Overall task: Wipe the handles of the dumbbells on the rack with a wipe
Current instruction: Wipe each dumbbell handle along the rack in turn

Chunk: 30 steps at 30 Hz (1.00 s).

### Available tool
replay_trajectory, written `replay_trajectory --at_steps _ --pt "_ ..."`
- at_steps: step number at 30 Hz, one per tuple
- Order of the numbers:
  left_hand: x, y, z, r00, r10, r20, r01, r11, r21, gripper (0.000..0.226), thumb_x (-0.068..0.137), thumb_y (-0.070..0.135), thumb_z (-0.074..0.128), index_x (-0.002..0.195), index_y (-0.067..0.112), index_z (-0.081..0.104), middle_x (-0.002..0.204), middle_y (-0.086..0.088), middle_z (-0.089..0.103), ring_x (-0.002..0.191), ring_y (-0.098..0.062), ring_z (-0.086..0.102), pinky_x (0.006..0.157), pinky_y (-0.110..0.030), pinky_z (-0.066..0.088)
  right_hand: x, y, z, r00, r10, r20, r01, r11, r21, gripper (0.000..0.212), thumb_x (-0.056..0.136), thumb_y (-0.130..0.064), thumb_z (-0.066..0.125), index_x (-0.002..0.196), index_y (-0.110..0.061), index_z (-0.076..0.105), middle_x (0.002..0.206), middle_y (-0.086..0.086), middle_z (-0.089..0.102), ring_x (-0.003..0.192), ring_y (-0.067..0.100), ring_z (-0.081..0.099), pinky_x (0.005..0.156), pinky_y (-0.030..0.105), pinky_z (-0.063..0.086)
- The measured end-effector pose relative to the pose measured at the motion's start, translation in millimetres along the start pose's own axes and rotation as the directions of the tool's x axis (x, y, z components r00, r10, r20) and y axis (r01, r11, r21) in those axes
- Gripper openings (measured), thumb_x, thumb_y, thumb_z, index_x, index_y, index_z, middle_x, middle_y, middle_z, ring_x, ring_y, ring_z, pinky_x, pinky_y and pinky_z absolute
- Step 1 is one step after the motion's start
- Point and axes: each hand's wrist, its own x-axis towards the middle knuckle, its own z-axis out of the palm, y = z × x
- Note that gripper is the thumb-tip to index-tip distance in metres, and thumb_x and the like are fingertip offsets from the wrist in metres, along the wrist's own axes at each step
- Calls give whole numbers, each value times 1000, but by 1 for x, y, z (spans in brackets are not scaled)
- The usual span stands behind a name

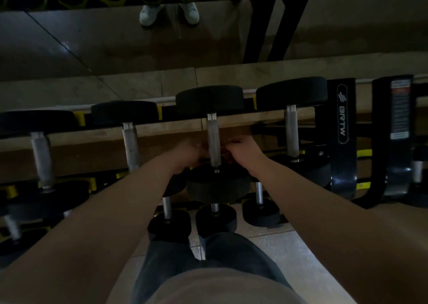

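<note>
Several black dumbbells with silver handles lie on the top tier of the rack [342, 139]. My hands meet at the middle dumbbell's handle [213, 136], low on the bar near its front head. My left hand [188, 153] sits just left of the bar with its fingers curled toward it. On the other side, my right hand [243, 152] curls its fingers in the same way. A small pale scrap, the wipe [223, 151], shows between my right fingertips and the bar. Most of the wipe is hidden in the dim light.
Neighbouring handles stand to the right [291, 132] and left [130, 145]. Smaller dumbbells [215, 220] sit on the lower tier near my knees. A mirror [111, 39] runs behind the rack. Pale tiled floor [291, 245] lies to my right.
</note>
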Motion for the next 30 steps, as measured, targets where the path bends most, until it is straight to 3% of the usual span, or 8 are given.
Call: replay_trajectory --at_steps 4,7,11,14,17,22,25,30 --pt "9 19 -3 995 14 -95 -56 893 -448 21 100 14 51 108 15 70 105 -13 73 100 -33 69 86 -44 58 2 -2 -4 999 39 -22 -37 993 112 17 96 -13 59 100 -20 74 98 3 75 94 19 71 90 37 58" --pt "-2 5 6 996 56 -62 -63 992 -114 19 102 18 49 104 26 67 101 -4 68 89 -19 64 73 -30 52 1 0 -4 997 71 -26 -66 983 173 17 96 -10 59 104 -15 73 99 8 75 95 25 72 91 41 59" --pt "-6 -10 7 980 67 185 -140 898 417 29 100 22 55 128 18 63 127 -2 62 114 -19 58 99 -34 45 0 4 -2 998 50 -25 -47 995 93 18 95 -10 58 101 -15 75 92 10 76 88 28 73 89 46 60" --pt "-7 8 3 998 34 46 -36 998 49 15 99 16 55 107 20 68 105 1 67 101 -23 63 81 -30 49 -2 3 -3 1000 24 -3 -23 998 63 19 95 -9 57 92 -20 72 89 10 76 86 28 74 88 44 60" --pt "-1 18 -5 996 -28 -86 -3 941 -340 17 98 14 54 101 17 71 106 -14 72 107 -36 66 95 -47 54 -4 -1 -8 1000 18 11 -19 993 114 19 97 -7 54 98 -15 71 95 12 74 88 26 72 84 38 60" --pt "-23 11 -2 989 -129 67 133 989 -61 7 95 19 62 96 14 67 98 -19 67 82 -29 63 68 -31 51 -4 5 -11 1000 25 4 -25 995 97 19 98 -8 55 107 -11 71 92 10 73 83 24 71 83 40 61" --pt "-32 9 1 981 -179 68 167 973 160 7 93 17 64 99 16 68 101 -12 70 88 -27 67 75 -36 57 -5 8 -8 1000 16 5 -17 998 57 19 97 -11 56 107 -13 72 91 10 74 79 21 71 82 39 60" --pt "-26 23 -1 967 -147 -206 36 885 -464 18 88 22 70 105 17 71 98 -6 72 93 -23 67 81 -35 56 -8 3 -7 998 -56 -6 56 998 35 18 96 -14 58 104 -16 74 90 5 75 84 19 72 81 37 60"
